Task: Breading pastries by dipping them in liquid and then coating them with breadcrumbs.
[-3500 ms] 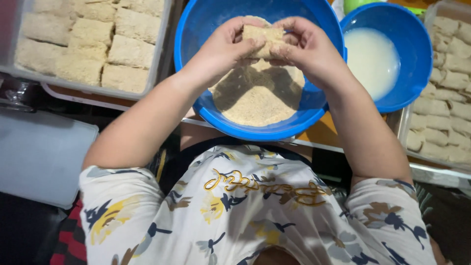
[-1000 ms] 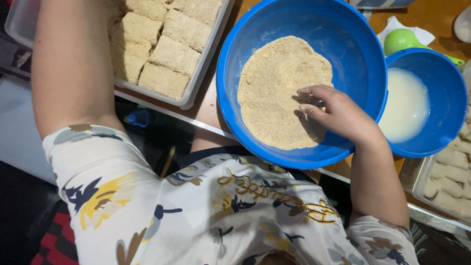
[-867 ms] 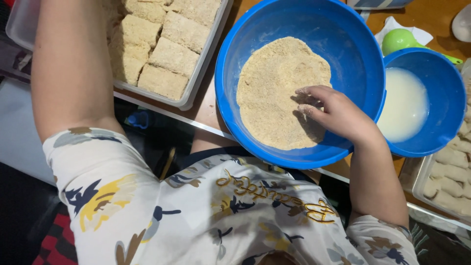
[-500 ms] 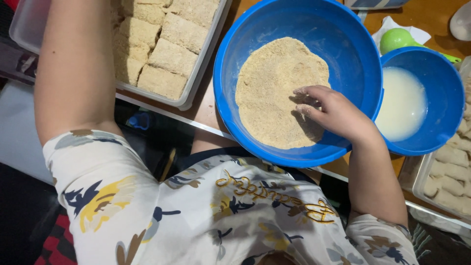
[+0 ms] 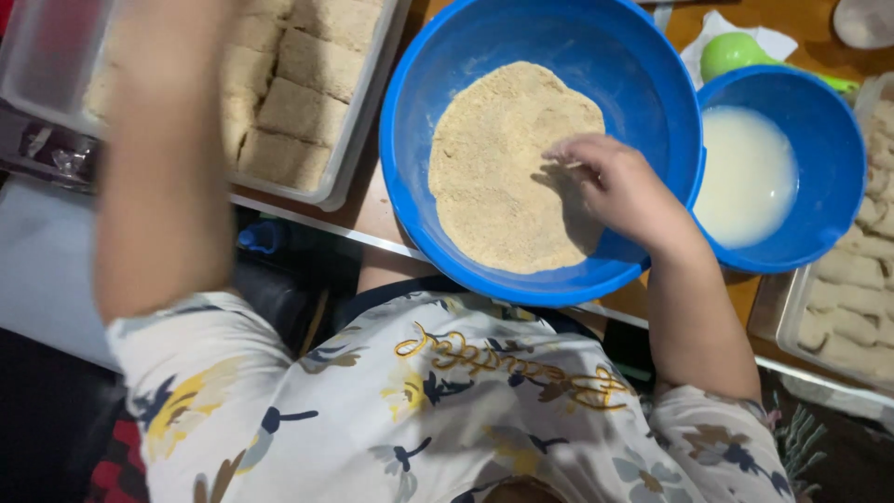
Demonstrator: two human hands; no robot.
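Head view, single frame. The right hand (image 5: 622, 186) is resting inside the large blue bowl (image 5: 410, 121), centre of the frame, palm down with fingers loosely curled and together, fingertips (image 5: 559, 151) touching the breadcrumbs (image 5: 494, 158). It is clamping on nothing that shows; whether crumbs are being pinched under the fingers cannot be told. The crumbs are lying as a flat tan layer across the bowl floor, and the hand is sitting at their right edge, casting a shadow on them.

The left forearm (image 5: 163, 177) is reaching up the left side of the frame, motion-blurred, over the clear plastic tray (image 5: 358, 140) at upper left. The left hand itself is running off the top edge, so its state is not in view. The tray is holding crumb-coated rectangular pieces (image 5: 307, 102) packed side by side.

Just right of the large bowl, touching its rim, a smaller blue bowl (image 5: 838, 140) is holding a white liquid (image 5: 745, 177). A green round object (image 5: 731, 51) is lying on white paper just above it. At the right edge a second tray (image 5: 792, 326) is holding paler uncoated pieces (image 5: 852, 298). Everything is sitting on a wooden bench (image 5: 801, 28). The person's patterned shirt (image 5: 447, 410) is filling the lower frame.
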